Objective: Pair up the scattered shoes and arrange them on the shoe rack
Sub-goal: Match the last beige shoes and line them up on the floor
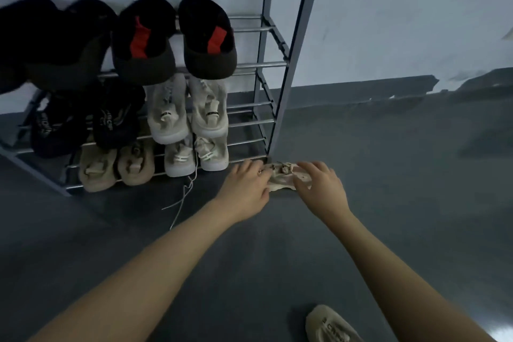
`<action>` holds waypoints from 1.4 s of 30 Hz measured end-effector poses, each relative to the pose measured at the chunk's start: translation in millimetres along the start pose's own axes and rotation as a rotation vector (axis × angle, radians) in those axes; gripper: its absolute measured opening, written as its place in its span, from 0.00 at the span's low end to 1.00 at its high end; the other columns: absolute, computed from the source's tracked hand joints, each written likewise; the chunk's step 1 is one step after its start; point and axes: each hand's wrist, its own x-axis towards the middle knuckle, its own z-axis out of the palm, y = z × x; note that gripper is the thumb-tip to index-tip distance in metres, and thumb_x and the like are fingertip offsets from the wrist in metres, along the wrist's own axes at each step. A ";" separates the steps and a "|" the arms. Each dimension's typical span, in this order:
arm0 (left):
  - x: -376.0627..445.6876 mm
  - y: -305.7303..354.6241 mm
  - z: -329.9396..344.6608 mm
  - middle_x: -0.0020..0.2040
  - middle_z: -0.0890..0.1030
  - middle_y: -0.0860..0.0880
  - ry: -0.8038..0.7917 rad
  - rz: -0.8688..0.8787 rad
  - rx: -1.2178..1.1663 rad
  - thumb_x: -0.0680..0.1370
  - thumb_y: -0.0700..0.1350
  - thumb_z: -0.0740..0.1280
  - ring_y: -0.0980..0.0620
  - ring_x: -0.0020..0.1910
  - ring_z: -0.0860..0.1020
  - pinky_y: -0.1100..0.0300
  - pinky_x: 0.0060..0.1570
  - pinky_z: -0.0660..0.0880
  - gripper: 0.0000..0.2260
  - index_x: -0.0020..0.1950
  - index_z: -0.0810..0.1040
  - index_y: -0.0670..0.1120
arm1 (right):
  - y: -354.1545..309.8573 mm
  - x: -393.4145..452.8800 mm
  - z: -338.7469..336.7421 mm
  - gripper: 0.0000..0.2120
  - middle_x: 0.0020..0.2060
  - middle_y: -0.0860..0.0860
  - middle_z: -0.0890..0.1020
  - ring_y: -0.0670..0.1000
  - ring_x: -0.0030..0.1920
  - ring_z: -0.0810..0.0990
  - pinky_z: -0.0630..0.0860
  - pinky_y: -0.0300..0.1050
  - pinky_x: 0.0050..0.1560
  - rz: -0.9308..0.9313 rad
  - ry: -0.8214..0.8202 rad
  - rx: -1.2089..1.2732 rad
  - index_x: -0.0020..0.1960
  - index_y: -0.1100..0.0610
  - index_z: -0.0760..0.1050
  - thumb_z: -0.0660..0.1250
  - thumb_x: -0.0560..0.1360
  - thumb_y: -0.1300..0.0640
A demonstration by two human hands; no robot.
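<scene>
Now | pale shoe between both hands | left grip, right grip apparently holding it

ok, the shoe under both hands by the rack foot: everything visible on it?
The pale shoe is cream or beige with a light sole edge and tangled laces on top, fabric-looking. It lies on the dark floor beside the shoe rack post. The left hand and right hand cover its ends; grip unclear.
</scene>
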 end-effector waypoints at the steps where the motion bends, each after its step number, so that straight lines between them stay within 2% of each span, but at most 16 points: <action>1: 11.0 -2.1 17.3 0.68 0.67 0.44 -0.027 0.001 0.019 0.78 0.48 0.58 0.43 0.66 0.65 0.50 0.64 0.62 0.21 0.71 0.65 0.46 | 13.5 9.9 15.5 0.17 0.61 0.52 0.76 0.57 0.62 0.72 0.71 0.53 0.58 0.008 -0.034 0.015 0.64 0.51 0.73 0.63 0.76 0.50; 5: 37.6 -11.5 67.2 0.75 0.57 0.47 -0.124 -0.067 -0.011 0.78 0.51 0.58 0.43 0.69 0.60 0.50 0.64 0.60 0.24 0.74 0.60 0.49 | 47.6 33.1 61.5 0.19 0.68 0.48 0.70 0.57 0.67 0.67 0.66 0.61 0.63 0.052 -0.113 0.021 0.67 0.48 0.70 0.63 0.76 0.49; 9: 45.1 -30.0 102.1 0.77 0.45 0.45 -0.302 -0.040 0.103 0.80 0.54 0.55 0.41 0.74 0.50 0.46 0.70 0.53 0.27 0.76 0.50 0.51 | 70.6 43.6 98.5 0.24 0.74 0.46 0.58 0.56 0.72 0.58 0.58 0.61 0.66 0.111 -0.272 -0.078 0.72 0.43 0.60 0.59 0.78 0.50; 11: 47.2 -37.4 110.3 0.78 0.44 0.46 -0.343 -0.038 0.106 0.80 0.55 0.54 0.42 0.75 0.47 0.45 0.71 0.50 0.28 0.77 0.47 0.52 | 75.8 44.6 110.2 0.23 0.73 0.47 0.60 0.58 0.71 0.60 0.58 0.59 0.65 0.101 -0.288 -0.127 0.71 0.42 0.62 0.60 0.77 0.49; 14: 56.6 -44.9 122.4 0.78 0.43 0.48 -0.355 -0.056 0.032 0.80 0.56 0.54 0.44 0.76 0.44 0.45 0.71 0.49 0.29 0.77 0.43 0.52 | 76.6 47.5 122.5 0.17 0.67 0.47 0.70 0.59 0.65 0.68 0.59 0.57 0.62 0.119 -0.144 -0.127 0.65 0.44 0.71 0.62 0.76 0.51; 18: 66.4 -52.0 133.7 0.78 0.46 0.51 -0.349 -0.078 -0.049 0.80 0.56 0.54 0.47 0.76 0.43 0.47 0.72 0.48 0.28 0.77 0.47 0.52 | 77.5 49.6 137.4 0.19 0.59 0.48 0.76 0.61 0.59 0.71 0.58 0.58 0.60 0.126 -0.017 -0.165 0.65 0.46 0.72 0.63 0.75 0.53; 22: 66.4 -50.8 143.7 0.75 0.60 0.48 -0.192 -0.047 -0.066 0.80 0.52 0.58 0.45 0.76 0.48 0.48 0.71 0.49 0.23 0.74 0.62 0.48 | 78.7 55.6 144.5 0.08 0.49 0.52 0.81 0.64 0.49 0.75 0.64 0.58 0.52 0.081 0.134 -0.144 0.50 0.49 0.82 0.69 0.72 0.57; 25: 59.9 -52.9 147.4 0.61 0.76 0.42 -0.034 0.054 -0.075 0.77 0.47 0.64 0.39 0.72 0.63 0.44 0.68 0.56 0.15 0.62 0.77 0.43 | 80.3 53.3 145.5 0.06 0.45 0.52 0.81 0.64 0.44 0.75 0.68 0.56 0.47 0.003 0.158 -0.102 0.48 0.52 0.82 0.70 0.72 0.59; 27: 49.3 -56.1 150.3 0.50 0.79 0.42 0.081 0.116 -0.036 0.74 0.48 0.65 0.37 0.60 0.75 0.44 0.59 0.67 0.12 0.52 0.80 0.42 | 84.2 40.9 148.4 0.07 0.45 0.51 0.81 0.63 0.44 0.75 0.71 0.56 0.46 -0.074 0.160 -0.044 0.48 0.53 0.82 0.68 0.72 0.60; 29: 32.0 -54.6 150.2 0.49 0.76 0.43 0.090 0.081 -0.034 0.73 0.52 0.64 0.39 0.50 0.77 0.48 0.50 0.72 0.17 0.55 0.78 0.43 | 87.9 22.1 152.2 0.08 0.47 0.50 0.82 0.61 0.45 0.75 0.75 0.57 0.45 -0.160 0.172 0.027 0.48 0.55 0.82 0.66 0.72 0.59; 30: 22.1 -53.3 152.2 0.52 0.74 0.42 0.076 0.033 -0.041 0.72 0.55 0.65 0.40 0.48 0.76 0.48 0.49 0.74 0.21 0.59 0.75 0.44 | 88.5 11.3 154.2 0.09 0.48 0.50 0.82 0.59 0.46 0.74 0.76 0.57 0.44 -0.203 0.182 0.056 0.48 0.55 0.82 0.65 0.73 0.58; 33: -7.6 -46.5 153.0 0.65 0.67 0.39 -0.060 -0.110 -0.028 0.69 0.65 0.63 0.38 0.58 0.72 0.47 0.58 0.68 0.34 0.71 0.64 0.50 | 79.7 -19.1 157.3 0.12 0.49 0.50 0.82 0.53 0.49 0.70 0.76 0.49 0.44 -0.271 0.195 0.131 0.49 0.56 0.83 0.62 0.75 0.55; 35: -22.7 -41.4 152.1 0.71 0.62 0.41 -0.169 -0.169 -0.048 0.69 0.67 0.63 0.40 0.65 0.67 0.48 0.62 0.62 0.39 0.75 0.53 0.54 | 68.8 -35.8 156.6 0.12 0.50 0.51 0.82 0.52 0.50 0.70 0.75 0.45 0.46 -0.272 0.185 0.171 0.50 0.57 0.83 0.62 0.75 0.55; 36: -29.3 -39.2 151.3 0.72 0.62 0.43 -0.185 -0.193 -0.074 0.69 0.68 0.63 0.41 0.65 0.67 0.49 0.62 0.62 0.40 0.76 0.51 0.54 | 64.2 -43.1 155.8 0.12 0.50 0.51 0.82 0.52 0.50 0.70 0.73 0.42 0.48 -0.273 0.183 0.184 0.50 0.57 0.83 0.62 0.75 0.55; 39: -53.9 -31.5 144.3 0.67 0.68 0.45 -0.130 -0.225 -0.070 0.68 0.69 0.58 0.42 0.61 0.70 0.50 0.59 0.65 0.40 0.75 0.53 0.52 | 55.8 -62.9 150.5 0.11 0.50 0.52 0.82 0.53 0.51 0.70 0.71 0.41 0.51 -0.286 0.181 0.214 0.51 0.58 0.82 0.63 0.75 0.57; 42: -76.8 -21.0 134.4 0.65 0.70 0.47 -0.107 -0.182 -0.060 0.68 0.68 0.57 0.42 0.59 0.72 0.51 0.57 0.66 0.39 0.75 0.53 0.53 | 51.2 -87.2 142.9 0.11 0.50 0.51 0.82 0.53 0.52 0.71 0.72 0.41 0.51 -0.325 0.152 0.215 0.52 0.58 0.82 0.63 0.75 0.57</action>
